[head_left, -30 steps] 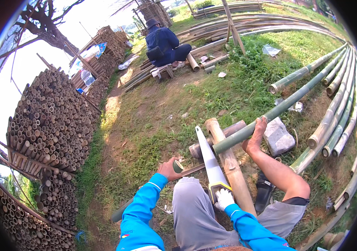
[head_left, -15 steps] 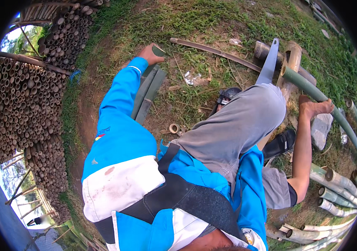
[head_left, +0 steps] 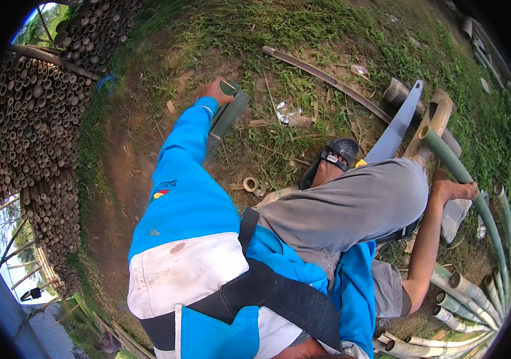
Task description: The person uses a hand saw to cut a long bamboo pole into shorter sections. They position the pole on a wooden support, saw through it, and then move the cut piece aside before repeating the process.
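At the end of a blue sleeve, my left hand (head_left: 212, 93) is closed round a short green bamboo piece (head_left: 228, 88), its cut end facing up. It sits right at the top of some dark green bamboo lengths (head_left: 229, 118) lying on the ground. My bare right forearm reaches up at the right, and my right hand (head_left: 452, 189) grips a long green bamboo pole (head_left: 444, 151); some fingers are hidden. The pole's open end rests by a bamboo support (head_left: 437, 122). A hand saw (head_left: 396, 128) leans there, blade up, its yellow handle mostly hidden behind my grey-trousered knee.
A split bamboo strip (head_left: 327, 84) lies on the grass. A bamboo ring (head_left: 250, 183) and crumpled foil (head_left: 287, 112) are on the dirt. My sandalled foot (head_left: 333, 160) is beside the saw. More poles (head_left: 477, 290) fan out lower right; stacked bamboo (head_left: 34, 119) stands left.
My left hand has come down with the short bamboo piece, closer to the lengths on the ground. The whole view has shifted, and more of the saw's handle shows. My right hand keeps its grip.
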Tool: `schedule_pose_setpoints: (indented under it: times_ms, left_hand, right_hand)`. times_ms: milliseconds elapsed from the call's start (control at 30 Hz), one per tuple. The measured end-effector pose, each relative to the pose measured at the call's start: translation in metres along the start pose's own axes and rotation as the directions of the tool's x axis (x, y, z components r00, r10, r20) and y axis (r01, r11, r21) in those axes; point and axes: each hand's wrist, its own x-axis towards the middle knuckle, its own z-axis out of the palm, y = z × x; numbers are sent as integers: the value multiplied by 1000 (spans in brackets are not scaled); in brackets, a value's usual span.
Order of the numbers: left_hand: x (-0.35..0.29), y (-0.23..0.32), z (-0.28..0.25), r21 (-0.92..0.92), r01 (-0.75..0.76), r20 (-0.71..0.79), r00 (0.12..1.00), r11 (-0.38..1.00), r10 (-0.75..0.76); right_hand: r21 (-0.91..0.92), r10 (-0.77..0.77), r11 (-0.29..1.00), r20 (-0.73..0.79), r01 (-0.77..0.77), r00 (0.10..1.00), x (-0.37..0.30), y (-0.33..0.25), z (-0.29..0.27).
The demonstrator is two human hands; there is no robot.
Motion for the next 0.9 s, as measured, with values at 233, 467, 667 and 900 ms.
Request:
schedule_pose_setpoints:
  times_ms: [233,467,667,900]
  left_hand:
    - [19,-12,50,68,1,-243,970,998,15]
    - [-41,-32,79,-101,141,-370,914,985,-168]
    - [-128,-17,132,-48,51,-655,752,998,-70]
    - [-218,87,226,-426,-349,-332,918,834,215]
  right_hand:
    - [-24,0,1000,58,2,998,4,0,5]
    - [-61,12,998,128,-4,992,-7,1,18]
    - [-118,43,993,193,-20,980,-21,10,23]
    - [-175,27,984,280,23,960,-37,6,30]
